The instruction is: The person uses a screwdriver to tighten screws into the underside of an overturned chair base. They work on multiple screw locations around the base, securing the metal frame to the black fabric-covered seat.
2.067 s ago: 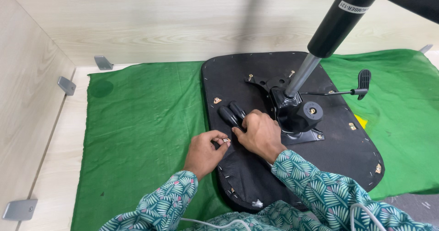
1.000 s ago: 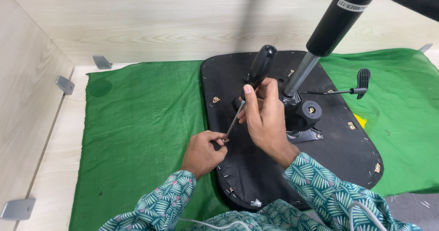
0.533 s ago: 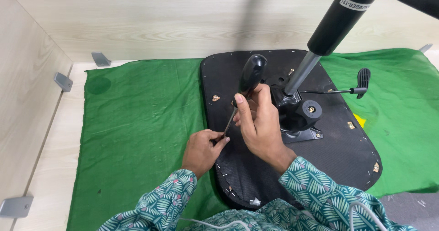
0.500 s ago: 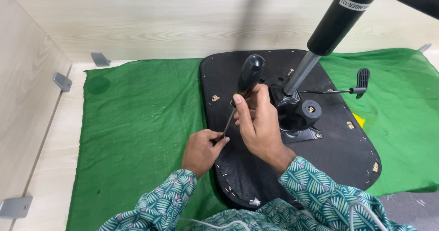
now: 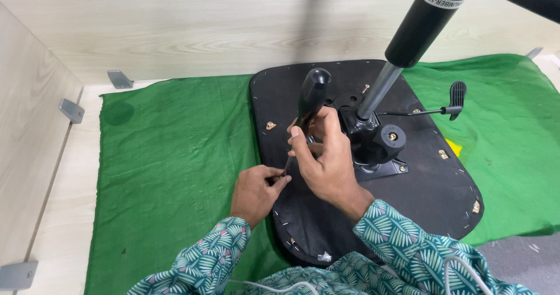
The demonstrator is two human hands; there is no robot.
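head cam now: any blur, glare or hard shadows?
Head view: even, soft light, no hard shadows; a blurred dark vertical streak crosses the wall at top centre; right hand, screwdriver and left hand are sharp; no glare on the black seat base; green cloth evenly lit.

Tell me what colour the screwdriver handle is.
Black. The screwdriver handle shows best in the head view, gripped by the right hand.

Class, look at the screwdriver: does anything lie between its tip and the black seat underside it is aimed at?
Nothing visible does. The right hand grips the screwdriver, and the left hand pinches its shaft near the tip, right at the seat underside.
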